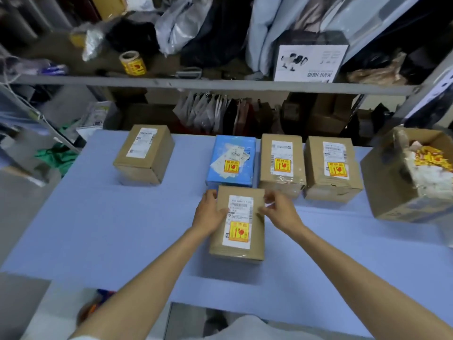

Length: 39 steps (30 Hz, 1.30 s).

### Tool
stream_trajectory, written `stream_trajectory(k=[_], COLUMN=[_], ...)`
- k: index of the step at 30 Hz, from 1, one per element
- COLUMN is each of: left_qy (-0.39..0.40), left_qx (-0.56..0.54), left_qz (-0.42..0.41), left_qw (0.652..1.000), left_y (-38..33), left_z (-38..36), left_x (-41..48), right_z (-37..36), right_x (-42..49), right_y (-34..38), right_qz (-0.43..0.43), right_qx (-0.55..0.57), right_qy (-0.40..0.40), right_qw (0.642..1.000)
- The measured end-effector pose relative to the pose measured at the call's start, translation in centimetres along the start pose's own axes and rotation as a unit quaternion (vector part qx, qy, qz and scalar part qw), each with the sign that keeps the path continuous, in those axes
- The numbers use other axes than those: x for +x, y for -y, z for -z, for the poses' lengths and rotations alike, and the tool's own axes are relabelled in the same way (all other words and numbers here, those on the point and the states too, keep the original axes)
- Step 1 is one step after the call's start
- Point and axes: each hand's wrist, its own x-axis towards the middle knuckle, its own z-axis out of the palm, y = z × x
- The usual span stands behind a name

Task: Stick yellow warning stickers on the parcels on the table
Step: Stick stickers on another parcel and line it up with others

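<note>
Parcel [236, 222] centre of table [98, 217], yellow sticker [239, 231] on. L hand [208, 212], R hand [279, 209] grip its sides, fingers curled over edges. Keep it square, no tilt while shifting; unstickered box [144, 155] far left prob. next.

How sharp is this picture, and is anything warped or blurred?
Head view: the near parcel and its yellow sticker read fairly sharp; the shelf clutter and left edge are smeared; the wide lens splays the shelf uprights; light is soft, shadows faint.

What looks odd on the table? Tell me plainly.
On the blue parcel the white labels lie crooked, wrinkled and overlapping. The far-left brown parcel stands apart from the row and bears no yellow sticker.
</note>
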Motion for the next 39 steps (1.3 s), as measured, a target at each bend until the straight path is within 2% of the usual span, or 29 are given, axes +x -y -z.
stream_trajectory(k=[2, 8, 15, 26, 39], left_qy=[0.006, 0.063, 0.036, -0.036, -0.015], left_qx=[-0.080, -0.183, -0.235, -0.229, -0.194], left_qz=[0.029, 0.049, 0.060, 0.108, 0.067], left_qw=[0.996, 0.980, 0.969, 0.967, 0.979], left_y=[1.3, 3.5, 4.9, 10.8, 7.7], left_z=[-0.3, -1.0, 0.0, 8.9, 17.8], left_x=[-1.1, -3.9, -5.2, -5.3, 8.1], right_z=[-1.7, -4.9, -6.7, -14.1, -14.5], right_x=[-1.2, -4.5, -5.8, -3.5, 7.6], right_y=[-0.8, -3.1, -1.4, 6.0, 15.1], right_qz=[-0.010, -0.046, -0.048, -0.031, 0.001], right_qx=[-0.002, 0.090, 0.134, 0.142, 0.120], right_qy=[0.009, 0.031, 0.028, 0.098, 0.024], right_qw=[1.000, 0.994, 0.989, 0.984, 0.993])
